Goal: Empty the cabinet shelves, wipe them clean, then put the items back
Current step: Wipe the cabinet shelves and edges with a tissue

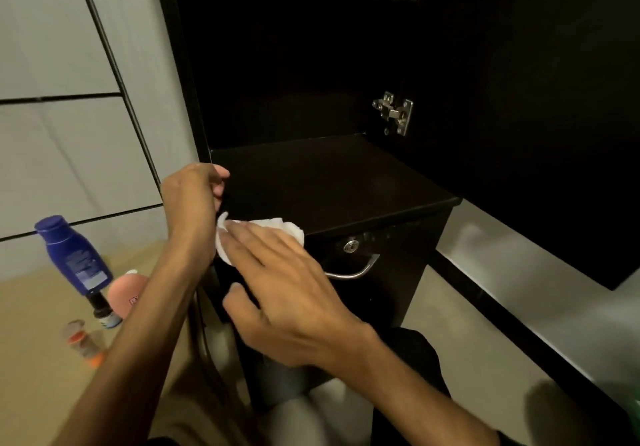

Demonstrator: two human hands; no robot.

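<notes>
- The right hand [287, 293] lies flat, fingers straight, pressing a white cloth [277, 229] onto the front edge of the dark shelf [329, 175].
- The left hand [190, 199] curls at the shelf's left corner — seemingly pinching the cloth's end.
- A blue bottle [72, 255] and small containers stand on the floor — left of the cabinet [277, 64].

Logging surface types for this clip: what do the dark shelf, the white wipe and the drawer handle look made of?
Dark cabinet shelf: probably matte laminated board, flat with square edges. White crumpled wipe: soft tissue or thin cloth, unclear which. Curved silver drawer handle: shiny metal.
</notes>
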